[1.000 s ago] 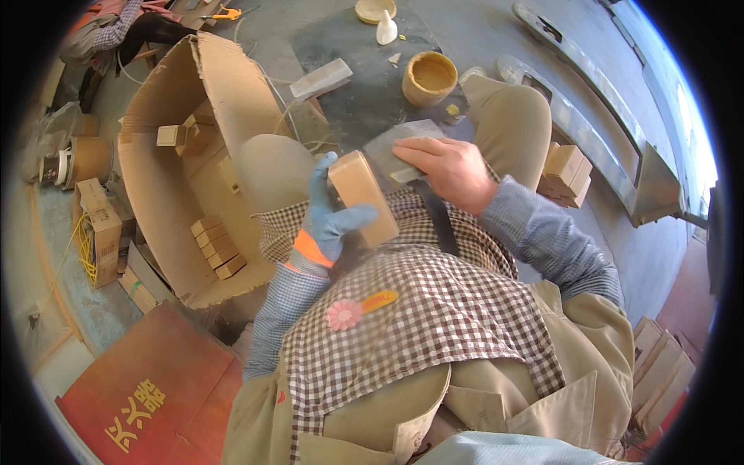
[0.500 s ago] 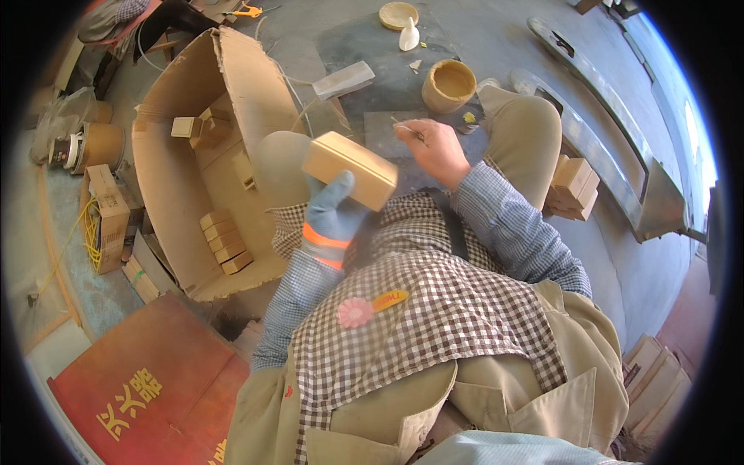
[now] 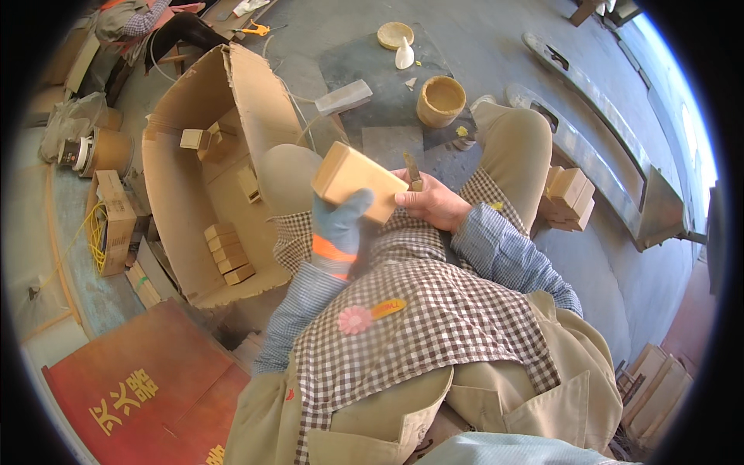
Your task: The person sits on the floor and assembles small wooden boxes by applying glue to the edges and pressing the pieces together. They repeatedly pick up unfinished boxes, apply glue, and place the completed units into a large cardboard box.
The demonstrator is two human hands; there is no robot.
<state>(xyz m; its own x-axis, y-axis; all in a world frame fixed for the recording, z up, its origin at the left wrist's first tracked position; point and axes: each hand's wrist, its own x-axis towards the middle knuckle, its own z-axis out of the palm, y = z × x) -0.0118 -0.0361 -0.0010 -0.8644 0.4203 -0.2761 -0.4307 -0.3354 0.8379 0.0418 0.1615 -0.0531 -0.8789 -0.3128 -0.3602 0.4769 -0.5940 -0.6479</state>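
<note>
My left hand (image 3: 339,221), in a grey-blue glove, grips a small light-brown wooden box (image 3: 356,177) in front of my lap, thumb across its near face. My right hand (image 3: 435,203) is bare. Its fingers are closed round a narrow, brownish, blade-like tool (image 3: 412,172) that points up and away from me. The right thumb and fingertips meet the right end of the box. Similar wooden boxes (image 3: 229,253) lie in a row inside a big open carton (image 3: 167,232) to my left, with a few more further back in it.
Beyond my knees, a tan tub (image 3: 442,101), a white nozzle bottle (image 3: 404,54) and a shallow round dish (image 3: 395,36) stand on a dark mat. Stacked wooden blocks (image 3: 567,197) and long metal forks (image 3: 597,97) lie at right. A red box (image 3: 147,380) is at near left.
My right hand has moved left and nearer to me, from apart to touching the box's right end. The tool now points upward. The box has shifted slightly toward me.
</note>
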